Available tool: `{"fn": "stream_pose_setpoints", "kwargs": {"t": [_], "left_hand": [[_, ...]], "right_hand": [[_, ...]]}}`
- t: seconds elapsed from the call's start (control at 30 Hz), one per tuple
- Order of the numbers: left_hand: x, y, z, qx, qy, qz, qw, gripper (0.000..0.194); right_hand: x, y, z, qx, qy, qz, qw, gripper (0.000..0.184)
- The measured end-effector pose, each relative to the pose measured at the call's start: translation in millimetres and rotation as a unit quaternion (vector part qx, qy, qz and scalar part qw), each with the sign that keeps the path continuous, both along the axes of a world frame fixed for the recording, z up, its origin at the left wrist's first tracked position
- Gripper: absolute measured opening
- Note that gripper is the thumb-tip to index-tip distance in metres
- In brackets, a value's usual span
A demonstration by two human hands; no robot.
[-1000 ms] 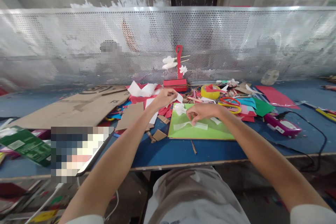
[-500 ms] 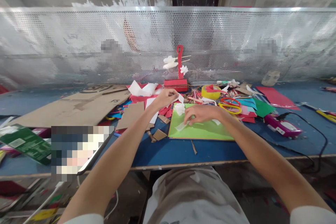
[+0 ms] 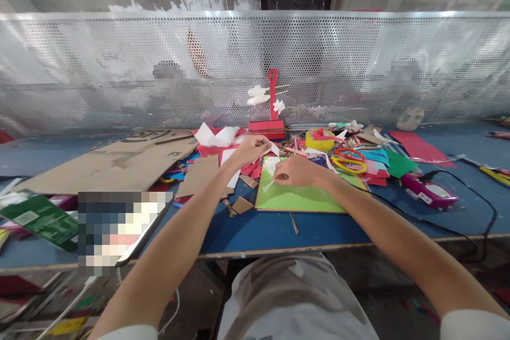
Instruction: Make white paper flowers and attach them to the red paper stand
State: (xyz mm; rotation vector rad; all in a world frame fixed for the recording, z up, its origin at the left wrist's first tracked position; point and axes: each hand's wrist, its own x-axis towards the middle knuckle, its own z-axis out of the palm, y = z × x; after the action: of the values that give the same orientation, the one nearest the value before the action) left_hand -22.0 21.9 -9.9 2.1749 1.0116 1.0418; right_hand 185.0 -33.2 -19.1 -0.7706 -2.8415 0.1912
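Note:
My left hand [image 3: 254, 150] is closed in a pinch on a small strip of white paper [image 3: 274, 149] above the scraps. Over the green sheet [image 3: 311, 199], my right hand [image 3: 294, 171] has its fingers drawn together on a thin white paper piece [image 3: 269, 186], whose end sticks out to the left. A crumpled white paper flower [image 3: 271, 164] lies on the sheet's far left corner, just beyond my right fingers. Behind both hands stands a red box [image 3: 266, 129] with an upright red strip [image 3: 273, 95] bearing white flower shapes.
Red-and-yellow scissors [image 3: 349, 163] and yellow tape [image 3: 319, 140] lie right of the sheet among paper scraps. A purple glue gun or similar device [image 3: 430, 191] trails a black cord. Cardboard [image 3: 111, 162] and a blurred screen [image 3: 123, 228] are at left; a perforated metal panel [image 3: 119, 74] stands behind.
My right hand has moved slightly left, and its fingers have closed on the thin white paper that lay under them. My left hand keeps its place and its pinch.

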Motion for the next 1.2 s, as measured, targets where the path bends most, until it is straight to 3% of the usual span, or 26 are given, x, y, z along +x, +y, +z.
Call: {"fn": "stream_pose_setpoints", "kwargs": {"t": [0.1, 0.17, 0.37, 0.57, 0.8, 1.03, 1.2], "left_hand": [[-0.2, 0.6, -0.2, 0.004, 0.004, -0.002, 1.0, 0.03], [-0.2, 1.1, -0.2, 0.005, 0.008, 0.0, 1.0, 0.033], [0.2, 0.7, 0.9, 0.004, 0.007, -0.005, 1.0, 0.036], [-0.3, -0.2, 1.4, 0.007, 0.022, 0.003, 1.0, 0.037], [-0.4, 3.5, -1.3, 0.009, 0.021, -0.001, 1.0, 0.037], [0.1, 3.7, -1.9, 0.006, 0.02, -0.007, 1.0, 0.036], [0.8, 3.8, -3.0, 0.005, 0.014, -0.008, 1.0, 0.034]], "right_hand": [[-1.3, -3.2, 1.9, 0.093, 0.007, -0.029, 0.995, 0.022], [0.2, -4.5, 4.2, 0.098, -0.005, -0.026, 0.995, 0.02], [12.8, -8.2, 17.4, 0.01, -0.041, 0.031, 0.999, 0.024], [18.4, -13.1, 25.5, -0.114, -0.054, 0.027, 0.992, 0.031], [17.2, -11.6, 23.6, -0.126, -0.056, 0.022, 0.99, 0.033], [20.0, -4.0, 22.6, -0.168, -0.055, 0.086, 0.98, 0.017], [19.1, -1.5, 19.9, -0.178, -0.078, 0.087, 0.977, 0.012]]}}
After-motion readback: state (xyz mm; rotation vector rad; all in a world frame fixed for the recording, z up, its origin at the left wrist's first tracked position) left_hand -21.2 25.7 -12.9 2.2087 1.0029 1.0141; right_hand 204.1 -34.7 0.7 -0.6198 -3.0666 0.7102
